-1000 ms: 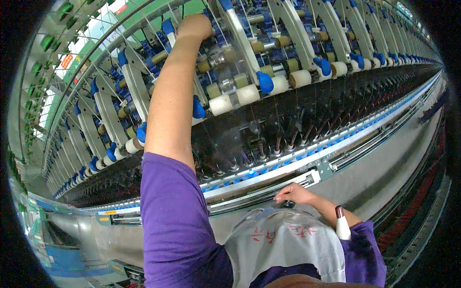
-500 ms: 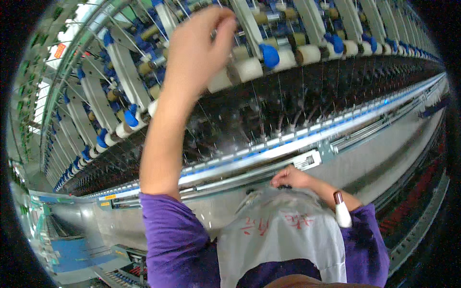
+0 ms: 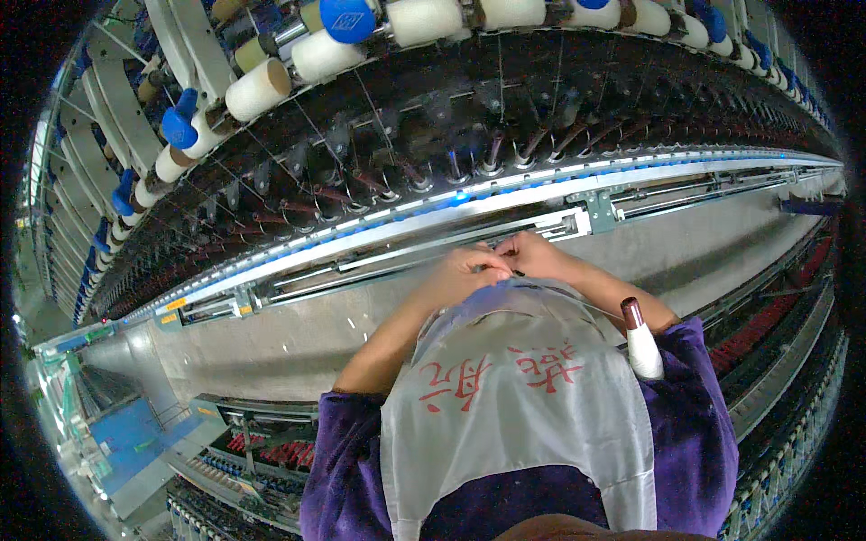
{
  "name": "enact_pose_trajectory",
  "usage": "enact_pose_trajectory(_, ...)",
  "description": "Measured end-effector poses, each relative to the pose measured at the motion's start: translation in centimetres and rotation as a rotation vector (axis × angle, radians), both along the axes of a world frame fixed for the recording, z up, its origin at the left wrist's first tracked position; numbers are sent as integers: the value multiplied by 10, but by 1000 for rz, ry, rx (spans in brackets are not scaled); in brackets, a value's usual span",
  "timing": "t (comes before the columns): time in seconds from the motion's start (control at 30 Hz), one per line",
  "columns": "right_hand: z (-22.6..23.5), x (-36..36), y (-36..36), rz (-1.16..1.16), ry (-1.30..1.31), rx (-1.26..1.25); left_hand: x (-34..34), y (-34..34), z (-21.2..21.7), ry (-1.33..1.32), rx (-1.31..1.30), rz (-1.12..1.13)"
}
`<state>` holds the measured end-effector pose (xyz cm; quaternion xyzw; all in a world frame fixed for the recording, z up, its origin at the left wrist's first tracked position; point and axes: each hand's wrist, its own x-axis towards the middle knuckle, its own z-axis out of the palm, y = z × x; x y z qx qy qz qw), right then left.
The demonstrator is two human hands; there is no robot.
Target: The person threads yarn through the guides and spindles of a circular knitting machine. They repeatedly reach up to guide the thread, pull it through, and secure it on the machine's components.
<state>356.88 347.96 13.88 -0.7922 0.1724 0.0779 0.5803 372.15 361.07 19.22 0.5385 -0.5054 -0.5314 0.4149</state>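
Observation:
My left hand (image 3: pixel 471 270) and my right hand (image 3: pixel 534 256) meet in front of the top of my white apron (image 3: pixel 514 424), which has red writing on it. The fingers of both are pinched together; a small dark thing shows between them, too small to name. A bobbin (image 3: pixel 643 347) of white yarn with a brown tip stands by my right upper arm. Beyond the hands runs the spinning frame's white rail (image 3: pixel 406 213), with a row of dark red spindles (image 3: pixel 493 151) behind it.
White rollers (image 3: pixel 424 20) and blue knobs (image 3: pixel 180 126) line the machine's upper part. Thin yarns run down toward the spindles. A grey floor (image 3: pixel 298 338) lies between this machine and another one with red bobbins (image 3: pixel 767 320) behind me.
My left hand has come down from the rollers to beside my right hand at the apron. The view has tilted and shifted, so the machine appears higher in the picture.

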Motion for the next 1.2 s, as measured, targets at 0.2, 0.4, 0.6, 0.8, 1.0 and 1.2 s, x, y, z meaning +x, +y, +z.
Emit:
enact_pose_trajectory(0.2, 19, 13, -10, -397, -178, 51, -3, -32, 15, -201, -72, 429)
enact_pose_trajectory(0.4, 51, 12, -27, -404, -225, 103, 16, -49, -5, -398, -82, 619)
enact_pose_trajectory(0.6, 16, 23, -25, -287, -43, -310, 34, 9, -40, -469, 35, 666)
enact_pose_trajectory(0.8, -34, 71, -19, -183, -112, -722, 33, 71, -61, -426, 198, 650)
enact_pose_trajectory(1.0, -76, 110, -22, -144, -48, -919, 34, 104, -66, -434, 197, 665)
enact_pose_trajectory(1.2, -93, 113, -17, -300, -149, -949, 42, 127, -63, -461, 172, 642)
